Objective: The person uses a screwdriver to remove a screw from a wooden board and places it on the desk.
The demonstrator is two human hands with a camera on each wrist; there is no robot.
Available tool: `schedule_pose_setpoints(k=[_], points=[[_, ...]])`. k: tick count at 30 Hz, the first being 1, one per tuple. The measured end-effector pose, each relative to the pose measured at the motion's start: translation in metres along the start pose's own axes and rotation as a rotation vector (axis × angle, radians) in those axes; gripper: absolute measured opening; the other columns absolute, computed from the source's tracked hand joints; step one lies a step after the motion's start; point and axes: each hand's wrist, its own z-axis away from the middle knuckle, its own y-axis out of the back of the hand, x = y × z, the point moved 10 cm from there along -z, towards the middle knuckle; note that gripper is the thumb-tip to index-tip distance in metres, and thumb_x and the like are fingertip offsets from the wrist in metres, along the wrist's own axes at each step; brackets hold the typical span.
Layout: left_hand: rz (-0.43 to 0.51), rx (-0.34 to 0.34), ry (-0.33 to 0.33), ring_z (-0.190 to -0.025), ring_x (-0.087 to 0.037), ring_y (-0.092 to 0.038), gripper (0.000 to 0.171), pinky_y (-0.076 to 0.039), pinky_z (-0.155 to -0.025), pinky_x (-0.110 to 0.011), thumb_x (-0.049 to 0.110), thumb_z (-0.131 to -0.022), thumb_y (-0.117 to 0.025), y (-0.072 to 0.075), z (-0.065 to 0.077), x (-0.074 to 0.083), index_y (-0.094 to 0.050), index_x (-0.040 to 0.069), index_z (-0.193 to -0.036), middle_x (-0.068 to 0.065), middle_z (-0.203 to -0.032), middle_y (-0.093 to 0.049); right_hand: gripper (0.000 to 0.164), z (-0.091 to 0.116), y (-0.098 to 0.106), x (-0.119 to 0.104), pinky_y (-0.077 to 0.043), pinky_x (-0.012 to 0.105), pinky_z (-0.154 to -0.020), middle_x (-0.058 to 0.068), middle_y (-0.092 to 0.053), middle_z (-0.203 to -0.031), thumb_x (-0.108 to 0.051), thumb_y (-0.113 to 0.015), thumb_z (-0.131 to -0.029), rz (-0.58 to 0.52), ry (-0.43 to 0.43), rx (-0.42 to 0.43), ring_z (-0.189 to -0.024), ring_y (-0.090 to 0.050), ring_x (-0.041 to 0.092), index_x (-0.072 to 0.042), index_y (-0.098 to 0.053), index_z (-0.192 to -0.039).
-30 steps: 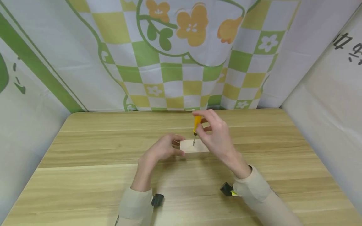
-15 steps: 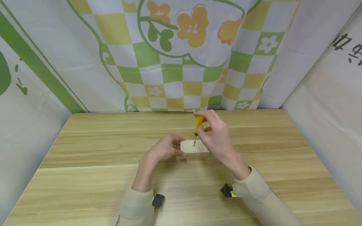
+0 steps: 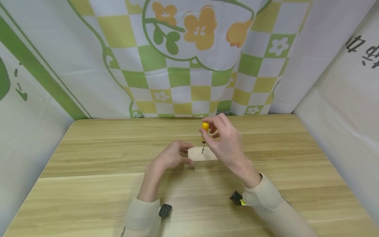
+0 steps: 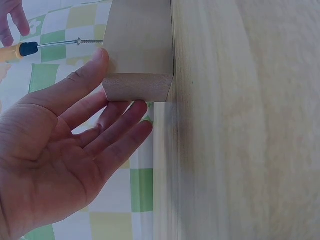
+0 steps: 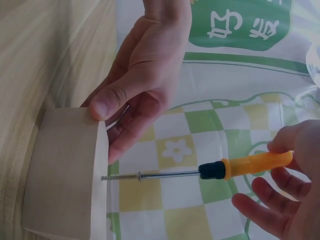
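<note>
A pale wooden block (image 3: 196,155) lies on the table near the middle of the head view. My left hand (image 3: 169,155) grips its left end, thumb on the near side and fingers at the far side. A metal screw (image 5: 120,177) stands upright with its tip at the block's top face; most of its thread shows. The shaft of a yellow-handled screwdriver (image 5: 250,165) meets the screw head in line with it. My right hand (image 3: 229,141) pinches the handle between thumb and fingers, the index finger over its end. In the right wrist view the other fingers are spread off the handle.
The wood-grain table (image 3: 97,197) extends around the block on all sides. Behind it hangs a checked, flowered curtain (image 3: 180,75), with white sheets at both sides. A small black device (image 3: 165,210) sits at the left cuff, and another black device (image 3: 236,198) at the right cuff.
The screwdriver handle has swung slightly left and stands more upright. My right thumb has shifted left along the handle. The left hand and the block have stayed in place.
</note>
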Motion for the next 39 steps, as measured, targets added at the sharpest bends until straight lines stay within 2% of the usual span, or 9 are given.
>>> schedule_pose_setpoints(k=[6,12,15,18,24,28,32,36,39], points=[[0.002,-0.001,0.012,-0.122,-0.029,-0.060,0.059,-0.049,-0.105,-0.044,0.012,-0.081,-0.081,-0.0003,0.0002,-0.0023,-0.060,0.007,-0.135,-0.012,-0.133,-0.064,0.028,0.0005,0.0002,0.0007,-0.058,0.023,-0.057,0.008,-0.060,-0.095,0.002,-0.061,-0.085,-0.006,-0.010,-0.005,-0.075,-0.065,0.017,-0.004,-0.069,-0.111],[0.005,-0.004,0.024,-0.122,-0.028,-0.061,0.059,-0.049,-0.105,-0.045,0.012,-0.081,-0.081,-0.0007,0.0000,-0.0042,-0.060,0.007,-0.136,-0.011,-0.132,-0.064,0.024,0.0010,-0.0005,0.0027,-0.057,0.030,-0.058,0.007,-0.058,-0.094,-0.017,-0.072,-0.090,0.043,-0.016,-0.001,-0.073,-0.063,0.019,-0.008,-0.070,-0.112],[-0.001,-0.004,0.020,-0.122,-0.028,-0.061,0.059,-0.048,-0.106,-0.045,0.012,-0.081,-0.081,-0.0010,-0.0002,-0.0037,-0.060,0.007,-0.136,-0.011,-0.132,-0.064,0.023,0.0013,-0.0003,0.0041,-0.059,0.032,-0.061,0.006,-0.057,-0.091,-0.015,-0.074,-0.089,0.036,-0.024,0.004,-0.073,-0.063,0.018,-0.008,-0.071,-0.110],[-0.004,-0.003,0.021,-0.122,-0.028,-0.061,0.059,-0.048,-0.106,-0.045,0.012,-0.081,-0.081,-0.0011,-0.0003,-0.0035,-0.060,0.007,-0.135,-0.012,-0.131,-0.065,0.025,0.0005,0.0001,0.0034,-0.060,0.030,-0.063,0.007,-0.060,-0.093,-0.004,-0.065,-0.090,0.040,-0.020,0.005,-0.073,-0.064,0.016,-0.007,-0.071,-0.114],[0.012,-0.005,0.020,-0.119,-0.027,-0.062,0.059,-0.049,-0.105,-0.044,0.011,-0.080,-0.082,-0.0020,-0.0002,-0.0033,-0.060,0.006,-0.135,-0.011,-0.127,-0.067,0.040,-0.0006,0.0004,0.0016,-0.049,0.024,-0.047,0.010,-0.064,-0.109,0.002,-0.048,-0.091,0.081,-0.011,0.001,-0.065,-0.058,0.013,-0.006,-0.068,-0.125],[0.005,-0.004,0.020,-0.119,-0.027,-0.062,0.059,-0.050,-0.104,-0.043,0.011,-0.080,-0.081,-0.0019,0.0002,-0.0034,-0.060,0.006,-0.135,-0.011,-0.128,-0.067,0.032,0.0000,0.0001,0.0019,-0.058,0.026,-0.059,0.011,-0.061,-0.110,-0.007,-0.059,-0.096,0.045,-0.012,-0.005,-0.073,-0.062,0.016,-0.006,-0.067,-0.126],[-0.001,-0.002,0.004,-0.118,-0.027,-0.063,0.060,-0.050,-0.104,-0.043,0.011,-0.080,-0.082,-0.0012,0.0006,-0.0010,-0.060,0.005,-0.135,-0.012,-0.128,-0.067,0.040,0.0000,-0.0004,0.0024,-0.059,0.023,-0.062,0.011,-0.066,-0.103,-0.005,-0.070,-0.091,-0.012,-0.014,-0.010,-0.078,-0.065,0.017,-0.003,-0.061,-0.131],[0.006,0.000,-0.013,-0.116,-0.027,-0.065,0.058,-0.051,-0.102,-0.042,0.009,-0.079,-0.081,0.0002,0.0008,0.0019,-0.061,0.004,-0.133,-0.012,-0.125,-0.068,0.049,-0.0004,-0.0032,0.0027,-0.059,0.021,-0.066,0.012,-0.071,-0.111,0.004,-0.063,-0.092,-0.073,-0.025,-0.047,-0.088,-0.069,0.021,-0.002,-0.051,-0.139],[0.006,0.001,-0.018,-0.116,-0.027,-0.065,0.057,-0.052,-0.102,-0.041,0.009,-0.079,-0.081,0.0010,0.0011,0.0032,-0.062,0.004,-0.132,-0.012,-0.124,-0.069,0.043,0.0009,-0.0067,0.0047,-0.061,0.025,-0.072,0.013,-0.068,-0.122,0.007,-0.054,-0.092,-0.116,-0.050,-0.088,-0.098,-0.070,0.024,0.000,-0.050,-0.134]])
